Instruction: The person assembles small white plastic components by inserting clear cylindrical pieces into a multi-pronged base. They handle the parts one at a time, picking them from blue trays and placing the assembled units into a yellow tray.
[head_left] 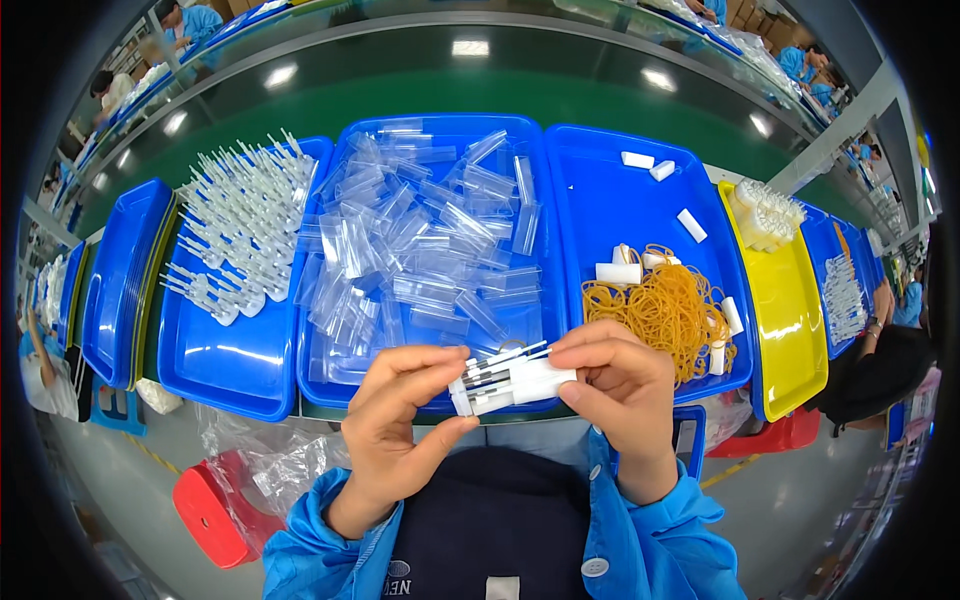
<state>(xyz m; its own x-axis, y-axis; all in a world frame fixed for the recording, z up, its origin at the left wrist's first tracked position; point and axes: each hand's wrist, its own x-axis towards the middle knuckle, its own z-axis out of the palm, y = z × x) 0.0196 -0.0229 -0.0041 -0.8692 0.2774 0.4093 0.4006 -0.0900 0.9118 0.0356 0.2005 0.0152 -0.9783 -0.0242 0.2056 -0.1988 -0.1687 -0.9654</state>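
In front of my chest I hold a small bundle of thin white plastic sticks (488, 377) with dark sections, lying sideways between both hands. My left hand (400, 415) pinches its broad white base end between thumb and fingertips. At the other end, my right hand (625, 395) grips a white block-like sleeve (540, 382) that lies along the sticks; whether it encloses them I cannot tell. Similar white stemmed pieces (245, 225) stand packed in the blue tray (225, 378) at left. Clear plastic sleeves (420, 230) lie loose in the middle blue tray (450, 124), just beyond my hands.
The right blue tray (610, 215) holds a heap of tan rubber bands (655, 315) and several white sleeves (690, 225). A yellow tray (785, 340) with white pieces stands beside it. Stacked blue trays (125, 285) are far left. Behind runs a green conveyor belt (450, 80); a red stool (210, 515) stands below.
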